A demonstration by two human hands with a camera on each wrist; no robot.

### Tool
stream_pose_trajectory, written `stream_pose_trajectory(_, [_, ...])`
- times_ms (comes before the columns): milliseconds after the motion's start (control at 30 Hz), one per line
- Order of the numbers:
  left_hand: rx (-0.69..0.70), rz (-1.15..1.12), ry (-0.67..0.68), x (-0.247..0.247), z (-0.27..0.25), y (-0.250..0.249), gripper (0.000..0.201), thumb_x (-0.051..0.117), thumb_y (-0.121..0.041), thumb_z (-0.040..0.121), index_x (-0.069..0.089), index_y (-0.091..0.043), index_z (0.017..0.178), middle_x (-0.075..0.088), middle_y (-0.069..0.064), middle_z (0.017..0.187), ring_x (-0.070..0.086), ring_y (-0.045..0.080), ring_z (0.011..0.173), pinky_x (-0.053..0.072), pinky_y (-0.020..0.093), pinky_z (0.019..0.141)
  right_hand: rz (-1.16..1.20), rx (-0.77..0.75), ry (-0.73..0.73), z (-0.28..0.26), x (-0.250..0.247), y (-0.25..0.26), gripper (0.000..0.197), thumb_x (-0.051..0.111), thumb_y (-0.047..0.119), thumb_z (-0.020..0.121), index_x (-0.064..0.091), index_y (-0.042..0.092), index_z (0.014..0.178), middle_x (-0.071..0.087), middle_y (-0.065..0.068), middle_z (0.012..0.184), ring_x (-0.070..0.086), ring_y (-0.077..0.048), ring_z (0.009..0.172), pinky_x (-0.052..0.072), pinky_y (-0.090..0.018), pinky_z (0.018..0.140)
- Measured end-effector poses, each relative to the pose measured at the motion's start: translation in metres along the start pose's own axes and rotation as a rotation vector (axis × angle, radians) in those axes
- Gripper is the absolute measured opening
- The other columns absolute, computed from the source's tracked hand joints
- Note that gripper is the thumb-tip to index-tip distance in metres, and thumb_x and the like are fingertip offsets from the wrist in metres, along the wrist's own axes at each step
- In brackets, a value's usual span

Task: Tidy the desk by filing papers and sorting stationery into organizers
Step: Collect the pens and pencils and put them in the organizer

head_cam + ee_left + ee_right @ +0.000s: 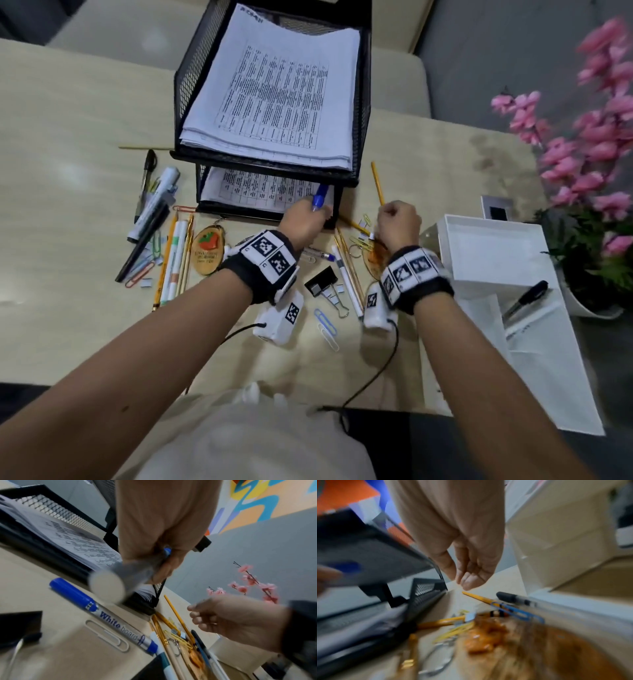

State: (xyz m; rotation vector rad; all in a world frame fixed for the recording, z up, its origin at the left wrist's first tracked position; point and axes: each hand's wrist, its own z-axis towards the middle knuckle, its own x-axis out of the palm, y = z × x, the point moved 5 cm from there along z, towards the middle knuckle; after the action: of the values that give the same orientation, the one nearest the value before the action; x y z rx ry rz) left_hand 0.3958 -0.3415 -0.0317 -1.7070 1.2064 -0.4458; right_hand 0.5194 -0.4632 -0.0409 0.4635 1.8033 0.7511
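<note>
My left hand [303, 221] grips a grey marker with a blue cap [321, 196] in front of the lower tier of the black mesh paper tray [190, 85]. In the left wrist view the marker [123, 574] points its flat end at the camera from the curled fingers [164, 566]. My right hand [399, 222] hovers right of the tray with loosely curled fingers [471, 574] that hold nothing. It hangs just above a yellow pencil [477, 597] on the desk. Printed sheets fill both tray tiers.
A white organizer box [493, 219] stands at the right, with a black pen [525, 301] on a white sheet before it. Pens, pencils, paper clips, a binder clip [322, 281], a whiteboard marker [102, 615] and two wooden key tags litter the desk. Pink flowers [589, 137] stand at the far right.
</note>
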Motion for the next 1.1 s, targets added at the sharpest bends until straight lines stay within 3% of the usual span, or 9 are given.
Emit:
stream_pose_trajectory(100, [-0.018, -0.024, 0.020, -0.010, -0.002, 0.006, 0.013, 0.049, -0.025, 0.096, 0.048, -0.014, 0.102, 0.038, -0.002, 0.063, 0.035, 0.011, 0.049, 0.033, 0.017, 0.042, -0.265, 0.029, 0.006, 0.023, 0.007, 0.003, 0.023, 0.046, -0.002, 0.089, 0.060, -0.009, 0.105, 0.059, -0.026, 0.117, 0.057, -0.039, 0.108, 0.046, -0.036, 0.085])
stream_pose_trajectory(200, [-0.038, -0.008, -0.017, -0.023, -0.001, 0.013, 0.021, 0.055, -0.029, 0.092, 0.049, -0.011, 0.082, 0.042, 0.000, 0.058, 0.038, 0.012, 0.044, 0.033, 0.020, 0.041, -0.394, 0.034, 0.075, 0.026, 0.015, -0.005, 0.014, 0.049, -0.002, 0.088, 0.058, -0.012, 0.093, 0.059, -0.030, 0.113, 0.059, -0.041, 0.103, 0.043, -0.035, 0.072])
stream_pose_trajectory(267, [-0.061, -0.052, -0.020, -0.025, 0.000, 0.019, 0.023, 0.054, -0.027, 0.093, 0.049, -0.010, 0.077, 0.049, 0.002, 0.058, 0.046, 0.011, 0.040, 0.038, 0.020, 0.040, -0.349, 0.023, 0.044, 0.022, 0.012, -0.008, 0.014, 0.051, 0.002, 0.088, 0.054, -0.010, 0.080, 0.059, -0.030, 0.110, 0.059, -0.041, 0.100, 0.038, -0.033, 0.068])
stream_pose_trajectory(400, [-0.098, -0.327, 0.050, -0.009, -0.002, 0.015, 0.020, 0.049, -0.017, 0.096, 0.054, -0.009, 0.078, 0.059, 0.006, 0.071, 0.059, 0.012, 0.053, 0.050, 0.017, 0.044, -0.078, -0.012, -0.095, -0.008, -0.007, -0.001, 0.015, 0.055, 0.011, 0.088, 0.058, -0.001, 0.096, 0.058, -0.009, 0.090, 0.051, -0.025, 0.086, 0.030, -0.023, 0.063])
stream_pose_trajectory(633, [-0.071, -0.461, 0.132, 0.019, -0.001, -0.001, 0.020, 0.045, -0.016, 0.098, 0.054, -0.010, 0.081, 0.060, 0.005, 0.080, 0.061, 0.012, 0.066, 0.050, 0.027, 0.067, 0.378, 0.059, 0.468, -0.095, 0.029, -0.019, 0.020, 0.054, 0.006, 0.091, 0.054, 0.018, 0.076, 0.060, 0.002, 0.068, 0.052, -0.004, 0.050, 0.041, -0.018, 0.048])
stream_pose_trajectory(733, [-0.052, -0.473, 0.018, 0.007, -0.002, 0.005, 0.026, 0.039, -0.008, 0.099, 0.047, -0.011, 0.075, 0.060, 0.003, 0.060, 0.057, 0.003, 0.037, 0.048, 0.017, 0.044, 0.320, 0.056, 0.277, -0.073, 0.021, -0.022, 0.022, 0.054, 0.008, 0.090, 0.060, 0.016, 0.071, 0.057, -0.001, 0.066, 0.049, -0.014, 0.056, 0.040, -0.024, 0.053])
stream_pose_trajectory(833, [-0.033, -0.359, -0.036, -0.007, -0.004, 0.012, 0.026, 0.042, -0.009, 0.097, 0.044, -0.014, 0.071, 0.046, -0.004, 0.039, 0.038, 0.004, 0.025, 0.035, 0.014, 0.032, 0.038, -0.042, -0.027, -0.029, 0.010, -0.009, 0.017, 0.051, 0.006, 0.089, 0.068, 0.004, 0.089, 0.068, -0.012, 0.091, 0.060, -0.024, 0.085, 0.046, -0.030, 0.077])
stream_pose_trajectory(933, [-0.035, -0.269, -0.011, -0.016, -0.005, 0.017, 0.023, 0.047, -0.011, 0.095, 0.045, -0.015, 0.072, 0.043, -0.006, 0.038, 0.035, 0.003, 0.026, 0.034, 0.015, 0.033, -0.355, -0.222, 0.098, -0.005, 0.035, 0.005, 0.025, 0.049, 0.005, 0.088, 0.065, 0.002, 0.107, 0.060, -0.020, 0.114, 0.055, -0.034, 0.109, 0.044, -0.033, 0.087])
stream_pose_trajectory(1100, [-0.086, -0.329, 0.009, -0.029, -0.009, 0.020, 0.026, 0.047, -0.019, 0.097, 0.048, -0.013, 0.072, 0.046, -0.004, 0.046, 0.041, 0.002, 0.029, 0.040, 0.015, 0.037, -0.574, -0.264, 0.129, 0.005, 0.047, 0.004, 0.025, 0.051, 0.012, 0.090, 0.058, -0.004, 0.108, 0.054, -0.023, 0.116, 0.051, -0.037, 0.111, 0.044, -0.038, 0.085])
